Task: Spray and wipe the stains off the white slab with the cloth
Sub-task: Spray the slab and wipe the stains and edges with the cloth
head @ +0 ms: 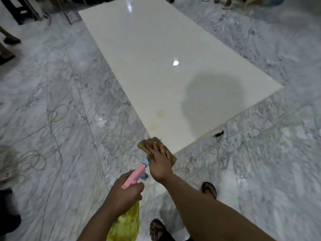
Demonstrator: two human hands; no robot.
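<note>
Two faint yellowish stains (157, 120) mark the glossy white rectangular slab (166, 66) near its closest corner, their edges hard to make out against the sheen. A round grey shadow falls across the slab's near end. The right hand (159, 161) lies flat, fingers spread, pressing a crumpled tan cloth (145, 144) onto that corner; most of the cloth is hidden beneath the palm. The left hand (125, 193) is closed around a spray bottle (134, 176) with a pink trigger head and blue nozzle, its translucent yellow-green body partly covered by the wrist and cut off at the bottom edge. Thin looped cables (57, 112) trail over the veined grey marble floor (52, 84). Dark sandals (209, 189) show below the right arm.
</note>
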